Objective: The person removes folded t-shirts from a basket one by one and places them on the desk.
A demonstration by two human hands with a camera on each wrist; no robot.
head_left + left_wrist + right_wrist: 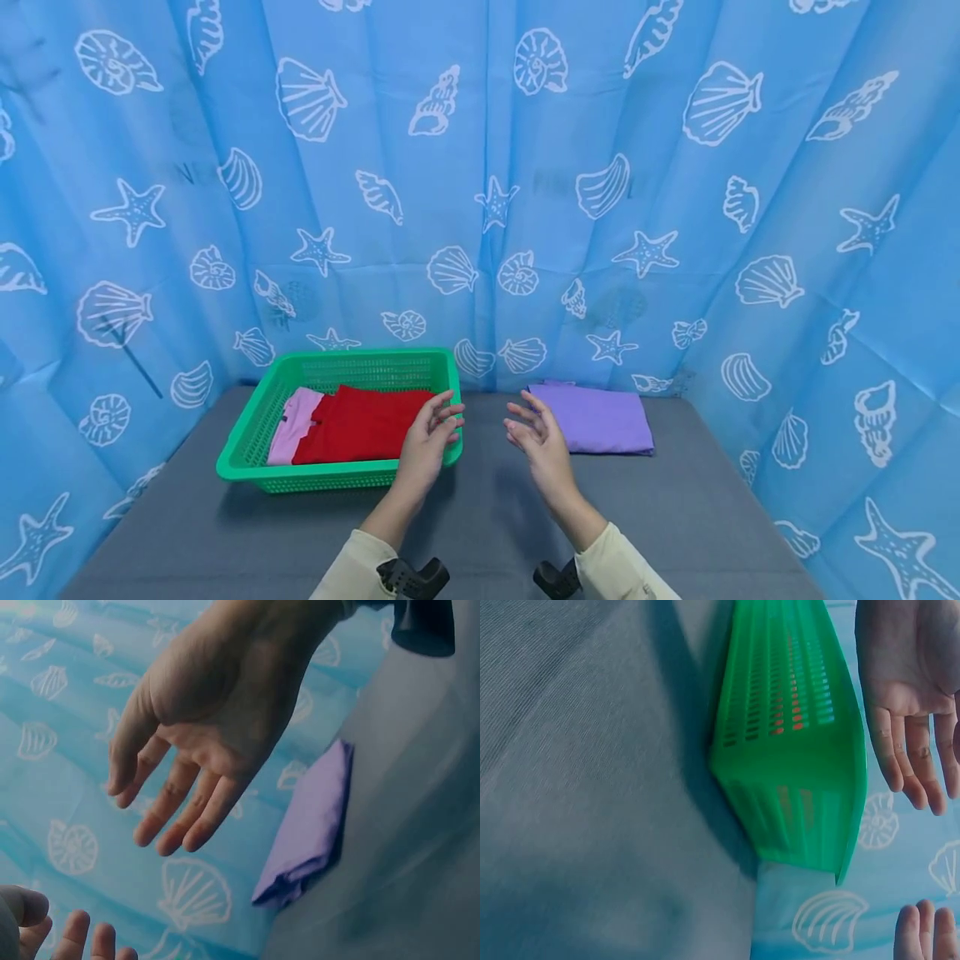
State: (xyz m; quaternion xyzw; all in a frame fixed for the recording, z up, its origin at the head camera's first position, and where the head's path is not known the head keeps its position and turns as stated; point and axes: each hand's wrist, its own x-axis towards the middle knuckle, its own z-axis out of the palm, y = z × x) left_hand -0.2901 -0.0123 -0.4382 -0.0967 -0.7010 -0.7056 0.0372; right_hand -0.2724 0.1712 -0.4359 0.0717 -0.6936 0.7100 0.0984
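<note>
My left hand (pixel 426 442) hovers at the right front corner of the green plastic basket (pixel 243 454), its fingers loosely bent and nothing in them. Inside the basket lie a folded red garment (pixel 360 429) and, partly beneath it, a folded pink one (pixel 288 433). Facing the left hand across a gap, my right hand (pixel 546 450) is held up with relaxed fingers, also holding nothing. It overlaps the left edge of a folded purple cloth (pixel 607 421) in the head view. The left wrist view shows the left palm (pixel 217 712) with fingers spread a little, apart from the purple cloth.
A grey cloth-covered table (pixel 480 542) carries the basket at left and the purple cloth at right. Blue curtain (pixel 480 317) with white shell prints hangs behind and along both sides. Dark devices (pixel 412 577) are strapped near the cream sleeves (pixel 356 567).
</note>
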